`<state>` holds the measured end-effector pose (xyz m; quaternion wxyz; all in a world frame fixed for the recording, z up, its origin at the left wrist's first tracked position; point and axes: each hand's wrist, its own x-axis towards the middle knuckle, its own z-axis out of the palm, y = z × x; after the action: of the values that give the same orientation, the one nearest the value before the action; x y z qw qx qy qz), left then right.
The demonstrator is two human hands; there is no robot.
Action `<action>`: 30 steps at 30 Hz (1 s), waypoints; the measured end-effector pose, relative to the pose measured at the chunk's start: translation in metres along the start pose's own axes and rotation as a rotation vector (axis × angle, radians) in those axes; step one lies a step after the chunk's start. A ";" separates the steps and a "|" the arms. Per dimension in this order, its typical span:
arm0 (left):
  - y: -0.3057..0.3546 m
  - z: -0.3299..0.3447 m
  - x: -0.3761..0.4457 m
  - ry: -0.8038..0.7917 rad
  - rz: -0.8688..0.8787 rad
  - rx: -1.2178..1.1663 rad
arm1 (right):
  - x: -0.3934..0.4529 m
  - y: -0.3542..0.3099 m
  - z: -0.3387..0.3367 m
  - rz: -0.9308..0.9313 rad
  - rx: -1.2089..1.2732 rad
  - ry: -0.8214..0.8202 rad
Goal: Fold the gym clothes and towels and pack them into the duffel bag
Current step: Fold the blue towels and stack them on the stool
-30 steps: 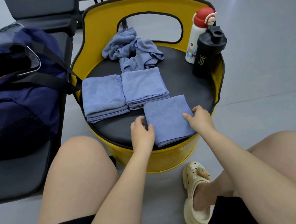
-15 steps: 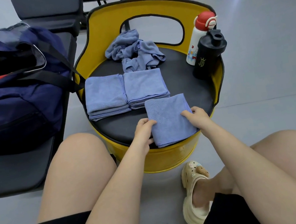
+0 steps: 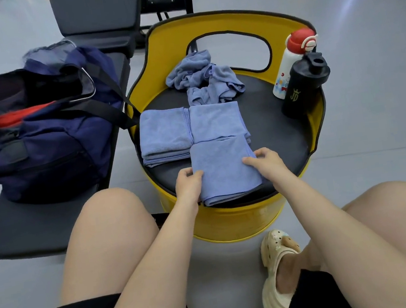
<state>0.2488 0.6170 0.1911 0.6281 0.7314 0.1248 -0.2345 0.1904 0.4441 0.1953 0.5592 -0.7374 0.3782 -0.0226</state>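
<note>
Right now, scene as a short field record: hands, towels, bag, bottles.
left hand: grips left edge of near towel
right hand: fingers rest on near towel's right side
near towel: folded, at seat front, far edge overlaps a folded towel
folded towels: two, side by side behind it
loose cloth: crumpled heap at seat back, unfolded
seat: black pad in yellow drum chair
bag: navy duffel, open, on bench to the left, something red inside
bottles: white one with red cap, black shaker, upright at seat's right

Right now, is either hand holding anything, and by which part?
Left hand grips the folded towel at its left edge; right hand rests on its right side, fingers loosely curled.
</note>
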 end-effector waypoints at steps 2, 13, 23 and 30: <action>-0.004 -0.011 0.005 0.039 -0.022 0.013 | -0.001 -0.001 0.014 -0.005 -0.043 -0.040; 0.010 -0.062 0.016 0.208 0.139 -0.019 | -0.006 -0.042 0.070 -0.123 -0.012 -0.178; 0.068 -0.085 0.024 0.203 0.235 0.000 | -0.002 -0.094 0.076 -0.156 0.165 -0.155; 0.120 -0.092 0.045 0.203 0.329 0.045 | 0.016 -0.140 0.075 -0.200 0.199 -0.116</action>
<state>0.3622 0.6799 0.2812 0.6258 0.7756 0.0608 -0.0565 0.3106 0.5077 0.2788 0.6454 -0.7123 0.2659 -0.0731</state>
